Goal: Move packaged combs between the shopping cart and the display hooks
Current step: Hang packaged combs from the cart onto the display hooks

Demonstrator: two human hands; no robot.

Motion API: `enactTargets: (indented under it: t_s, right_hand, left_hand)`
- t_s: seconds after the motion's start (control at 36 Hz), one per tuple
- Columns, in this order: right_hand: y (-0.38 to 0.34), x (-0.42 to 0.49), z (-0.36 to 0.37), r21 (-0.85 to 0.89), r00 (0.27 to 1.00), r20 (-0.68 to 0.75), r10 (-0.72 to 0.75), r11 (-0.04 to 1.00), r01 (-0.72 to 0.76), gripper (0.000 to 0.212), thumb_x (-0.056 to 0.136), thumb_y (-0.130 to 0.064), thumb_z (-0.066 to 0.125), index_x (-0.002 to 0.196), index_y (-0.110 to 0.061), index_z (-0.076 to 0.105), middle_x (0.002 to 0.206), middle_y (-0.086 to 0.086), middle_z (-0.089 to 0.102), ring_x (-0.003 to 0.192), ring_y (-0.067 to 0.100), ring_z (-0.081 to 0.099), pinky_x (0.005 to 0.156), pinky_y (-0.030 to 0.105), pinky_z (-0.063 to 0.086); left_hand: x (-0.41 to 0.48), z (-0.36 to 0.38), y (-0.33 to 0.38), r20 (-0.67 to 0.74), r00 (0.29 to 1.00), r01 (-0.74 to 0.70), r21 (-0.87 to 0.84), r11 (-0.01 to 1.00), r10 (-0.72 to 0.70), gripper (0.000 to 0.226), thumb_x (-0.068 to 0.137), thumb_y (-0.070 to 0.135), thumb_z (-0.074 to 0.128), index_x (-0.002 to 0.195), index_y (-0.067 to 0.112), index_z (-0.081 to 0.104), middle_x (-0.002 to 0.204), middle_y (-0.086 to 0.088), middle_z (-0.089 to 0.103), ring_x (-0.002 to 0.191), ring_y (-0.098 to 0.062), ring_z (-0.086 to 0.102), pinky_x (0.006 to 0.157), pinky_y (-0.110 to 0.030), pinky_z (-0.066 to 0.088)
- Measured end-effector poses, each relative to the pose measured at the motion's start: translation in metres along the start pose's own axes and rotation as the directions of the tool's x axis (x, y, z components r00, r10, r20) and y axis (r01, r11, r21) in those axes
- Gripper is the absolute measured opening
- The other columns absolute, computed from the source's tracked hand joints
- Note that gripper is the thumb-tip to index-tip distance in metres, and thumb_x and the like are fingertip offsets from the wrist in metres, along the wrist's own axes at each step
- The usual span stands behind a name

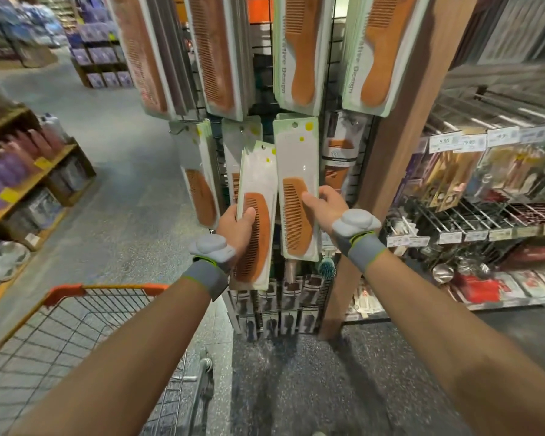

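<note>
Nearest the person, low on their left, stands the shopping cart (76, 292), its orange rim and wire basket under the left forearm. Both arms stretch out toward the rack, each wrist wrapped in a grey wristband (202, 276) with a pale sensor lump on top. The left hand (235, 223) grips a stack of packaged combs (258, 171) by its lower left edge. The thumb lies across the front onto the brown comb, and the other fingers are curled behind, out of sight. The stack stands nearly upright in front of the rack, clear of the cart. Just to its right, edges touching or nearly so, the right hand (323, 204) holds a packaged comb (296, 152) by its right edge, with the thumb pressed on the comb's teeth and the fingers wrapped round the back. That pack's hang hole sits level with the lower display hooks (177, 129); whether it is on one I cannot tell. More hanging comb packs (202, 190) fill that row, and above them is a row of larger comb packs (299, 51). A wooden post (400, 121) rises on the right, with wire shelves (472, 215) of price-tagged goods beyond.
</note>
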State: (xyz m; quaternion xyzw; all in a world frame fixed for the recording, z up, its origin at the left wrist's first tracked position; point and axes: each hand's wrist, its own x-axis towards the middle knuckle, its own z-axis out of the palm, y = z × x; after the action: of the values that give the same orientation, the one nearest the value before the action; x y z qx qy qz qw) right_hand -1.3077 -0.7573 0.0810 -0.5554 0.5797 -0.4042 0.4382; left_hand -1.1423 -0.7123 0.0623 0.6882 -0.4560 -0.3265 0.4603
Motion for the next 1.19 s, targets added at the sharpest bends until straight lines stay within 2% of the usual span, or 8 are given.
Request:
enactTargets:
  t_s: [0.22, 0.36, 0.53, 0.67, 0.78, 0.86, 1.0, 1.19]
  right_hand:
    - [0.008, 0.005, 0.005, 0.018, 1.000, 0.020, 0.014, 1.000, -0.015, 0.015, 0.095, -0.029, 0.053, 0.101, -0.015, 0.054, 0.081, -0.002, 0.060, 0.082, 0.021, 0.060, 0.077, 0.034, 0.050]
    - [0.010, 0.015, 0.004, 0.016, 0.997, 0.035, 0.065, 0.998, -0.066, 0.017, 0.093, -0.034, 0.054, 0.093, -0.017, 0.057, 0.089, 0.007, 0.066, 0.085, 0.029, 0.065, 0.080, 0.043, 0.054]
    - [-0.003, 0.035, 0.006, -0.006, 0.995, -0.078, 0.068, 0.998, -0.069, 0.024, 0.090, -0.033, 0.059, 0.101, -0.012, 0.057, 0.086, 0.005, 0.058, 0.085, 0.022, 0.055, 0.076, 0.034, 0.047]
    - [-0.005, 0.050, 0.011, -0.036, 0.992, -0.088, 0.087, 0.995, -0.091, 0.042, 0.091, -0.026, 0.060, 0.058, -0.019, 0.035, 0.069, 0.004, 0.044, 0.081, 0.019, 0.044, 0.098, 0.048, 0.043]
    - [-0.003, 0.056, 0.011, -0.140, 0.993, -0.039, 0.115, 0.983, -0.120, 0.038, 0.093, -0.037, 0.054, 0.082, -0.002, 0.057, 0.098, 0.014, 0.058, 0.085, 0.024, 0.047, 0.100, 0.043, 0.041]
    - [0.001, 0.064, 0.016, -0.177, 0.992, -0.022, 0.128, 0.976, -0.129, 0.035, 0.089, -0.051, 0.053, 0.085, -0.016, 0.053, 0.098, 0.012, 0.049, 0.091, 0.028, 0.050, 0.100, 0.050, 0.043]
    - [0.025, 0.077, 0.021, -0.239, 0.972, -0.045, 0.229, 0.943, -0.233, 0.085, 0.074, -0.074, 0.047, 0.132, -0.012, 0.044, 0.134, 0.014, 0.050, 0.121, 0.035, 0.052, 0.104, 0.046, 0.041]
    - [0.029, 0.028, 0.030, -0.031, 0.950, -0.131, 0.285, 0.956, -0.291, 0.063, 0.083, -0.051, 0.062, 0.128, -0.010, 0.043, 0.125, 0.015, 0.051, 0.116, 0.033, 0.051, 0.104, 0.041, 0.038]
  left_hand:
    - [0.003, -0.002, -0.006, 0.012, 1.000, -0.013, -0.059, 0.998, 0.014, 0.013, 0.101, 0.023, 0.047, 0.105, 0.016, 0.056, 0.082, 0.007, 0.057, 0.075, -0.011, 0.054, 0.078, -0.028, 0.039]
    - [0.006, -0.005, -0.003, -0.049, 0.999, 0.007, -0.061, 0.998, -0.010, 0.010, 0.098, 0.024, 0.049, 0.099, 0.019, 0.058, 0.090, -0.002, 0.062, 0.087, -0.024, 0.057, 0.086, -0.035, 0.047]
    - [0.007, -0.007, 0.000, -0.040, 0.999, 0.034, -0.050, 0.998, -0.036, 0.010, 0.097, 0.027, 0.050, 0.099, 0.022, 0.059, 0.095, -0.005, 0.064, 0.094, -0.029, 0.061, 0.092, -0.041, 0.049]
    - [0.007, -0.005, 0.000, -0.041, 0.998, 0.040, -0.064, 0.997, -0.043, 0.012, 0.097, 0.027, 0.050, 0.099, 0.020, 0.060, 0.094, -0.003, 0.065, 0.094, -0.028, 0.061, 0.090, -0.038, 0.049]
    - [0.009, -0.004, -0.001, -0.017, 0.999, 0.050, -0.095, 0.994, -0.052, 0.012, 0.099, 0.024, 0.049, 0.101, 0.018, 0.059, 0.082, 0.005, 0.061, 0.078, -0.016, 0.058, 0.079, -0.029, 0.044]
    - [0.010, -0.006, -0.001, 0.028, 0.998, 0.062, -0.094, 0.994, -0.060, 0.013, 0.099, 0.024, 0.049, 0.101, 0.016, 0.059, 0.084, 0.002, 0.062, 0.080, -0.019, 0.058, 0.083, -0.034, 0.049]
    - [0.014, -0.010, -0.002, 0.071, 0.993, 0.100, -0.131, 0.986, -0.092, 0.011, 0.098, 0.021, 0.050, 0.092, 0.019, 0.059, 0.083, 0.000, 0.062, 0.081, -0.020, 0.059, 0.084, -0.036, 0.049]
    - [0.007, -0.012, -0.006, 0.094, 0.983, 0.175, -0.227, 0.958, -0.157, 0.011, 0.095, 0.017, 0.055, 0.086, 0.020, 0.062, 0.080, -0.002, 0.065, 0.082, -0.024, 0.060, 0.081, -0.034, 0.051]
